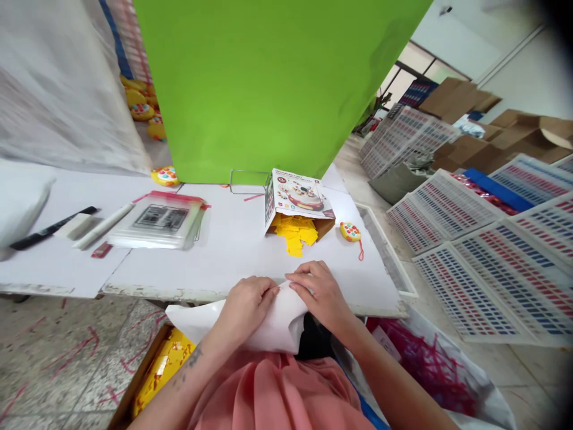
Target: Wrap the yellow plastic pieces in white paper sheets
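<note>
Over my lap, at the front edge of the table, lies a white sheet [277,325] that looks like paper or thin plastic. My left hand [250,301] pinches its upper edge, thumb and fingers pressed together. Close beside it, my right hand [320,292] grips the same edge with bent fingers. Whether something small sits between the fingertips I cannot make out. Just beyond my hands a printed cardboard box [302,194] lies on its side, with yellow pieces [293,232] spilling from its open end. Right of the box is a round yellow toy [350,232] with coloured dots and a red cord.
A stack of clear plastic bags [156,221] lies on the left of the table [179,269], near a black strip [54,228]. A green panel [268,89] rises behind. White crates [492,286] stand to the right. A bag of pink strips [425,364] is below.
</note>
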A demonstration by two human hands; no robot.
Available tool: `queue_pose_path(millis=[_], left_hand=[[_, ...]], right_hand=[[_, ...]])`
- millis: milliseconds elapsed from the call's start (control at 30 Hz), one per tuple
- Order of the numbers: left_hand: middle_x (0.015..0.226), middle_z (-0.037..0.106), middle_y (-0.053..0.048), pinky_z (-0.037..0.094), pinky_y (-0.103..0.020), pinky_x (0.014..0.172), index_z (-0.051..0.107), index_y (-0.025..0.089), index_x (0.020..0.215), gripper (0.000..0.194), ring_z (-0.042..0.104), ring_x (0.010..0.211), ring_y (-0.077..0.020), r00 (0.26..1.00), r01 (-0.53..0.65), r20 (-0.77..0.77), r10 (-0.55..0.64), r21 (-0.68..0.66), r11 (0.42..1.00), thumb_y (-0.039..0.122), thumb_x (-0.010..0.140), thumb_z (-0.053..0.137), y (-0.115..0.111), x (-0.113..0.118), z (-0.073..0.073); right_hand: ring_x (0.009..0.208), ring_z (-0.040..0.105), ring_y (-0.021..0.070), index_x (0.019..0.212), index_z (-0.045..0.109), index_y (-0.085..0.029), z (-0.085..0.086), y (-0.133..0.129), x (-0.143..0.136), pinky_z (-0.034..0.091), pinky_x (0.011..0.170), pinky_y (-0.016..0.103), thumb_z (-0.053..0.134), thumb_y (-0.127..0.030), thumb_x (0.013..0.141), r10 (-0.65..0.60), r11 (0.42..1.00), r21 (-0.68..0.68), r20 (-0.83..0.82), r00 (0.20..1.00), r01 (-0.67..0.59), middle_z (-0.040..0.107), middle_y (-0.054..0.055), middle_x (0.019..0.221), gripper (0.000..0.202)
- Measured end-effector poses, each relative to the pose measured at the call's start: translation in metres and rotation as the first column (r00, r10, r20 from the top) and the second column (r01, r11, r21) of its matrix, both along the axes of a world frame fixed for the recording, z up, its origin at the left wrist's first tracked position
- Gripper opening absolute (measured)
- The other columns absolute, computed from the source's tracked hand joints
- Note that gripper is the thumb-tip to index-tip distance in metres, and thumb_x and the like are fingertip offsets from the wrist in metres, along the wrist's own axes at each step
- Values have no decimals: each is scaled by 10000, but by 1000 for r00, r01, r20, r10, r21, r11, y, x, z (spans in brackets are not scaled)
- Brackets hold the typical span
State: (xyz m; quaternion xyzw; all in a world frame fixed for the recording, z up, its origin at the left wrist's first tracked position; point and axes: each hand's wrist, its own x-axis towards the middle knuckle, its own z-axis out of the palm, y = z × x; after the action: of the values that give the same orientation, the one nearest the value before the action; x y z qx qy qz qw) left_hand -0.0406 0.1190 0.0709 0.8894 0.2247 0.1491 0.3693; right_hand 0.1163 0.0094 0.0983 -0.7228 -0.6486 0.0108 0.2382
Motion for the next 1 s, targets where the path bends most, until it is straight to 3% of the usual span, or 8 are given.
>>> queue_pose_path(millis=[267, 433, 567, 767, 1000], left_hand=[[803, 663, -30, 399, -249, 667, 615, 204, 813, 247, 587, 756, -171, 998, -55, -44, 53, -29, 998, 264, 877, 384, -2, 4, 9], [783, 672, -21, 394, -236, 633, 620, 204, 786, 246, 591, 717, -162, 996, -70, -59, 65, -89, 994, 277, 867, 399, -1, 7, 13], [753, 669, -12, 391, -226, 612, 626, 206, 783, 255, 590, 692, -155, 995, -88, -59, 80, -143, 986, 294, 864, 401, -4, 8, 13], [714, 660, -8, 393, -228, 610, 634, 201, 766, 279, 586, 677, -157, 994, -104, -44, 97, -185, 977, 326, 862, 404, -15, 12, 6], [777, 664, -17, 395, -232, 653, 624, 204, 805, 269, 581, 726, -162, 993, -117, -34, 113, -153, 981, 316, 870, 388, -19, 32, -3]], right_hand=[[962, 484, 218, 1122, 598, -261, -8, -6, -4, 381, 841, 395, 484, -178, 877, -17, 1000, 21, 251, 968, 13, 637, 49, 1021, 283], [992, 454, 239, 1185, 545, -238, -12, -10, -7, 352, 863, 420, 446, -168, 892, 2, 999, 41, 330, 944, -16, 588, 50, 1166, 317], [937, 463, 245, 1188, 543, -213, -14, -16, -10, 371, 828, 415, 445, -161, 887, -28, 999, 32, 351, 936, 18, 605, 75, 1084, 321], [936, 479, 223, 1145, 568, -223, -22, -26, -6, 398, 842, 388, 453, -137, 880, 9, 997, 75, 234, 972, -28, 614, 62, 1037, 301], [892, 521, 212, 1034, 585, -203, -31, -17, 22, 442, 796, 373, 472, -174, 870, -38, 994, 100, -135, 990, 52, 608, 64, 929, 201]])
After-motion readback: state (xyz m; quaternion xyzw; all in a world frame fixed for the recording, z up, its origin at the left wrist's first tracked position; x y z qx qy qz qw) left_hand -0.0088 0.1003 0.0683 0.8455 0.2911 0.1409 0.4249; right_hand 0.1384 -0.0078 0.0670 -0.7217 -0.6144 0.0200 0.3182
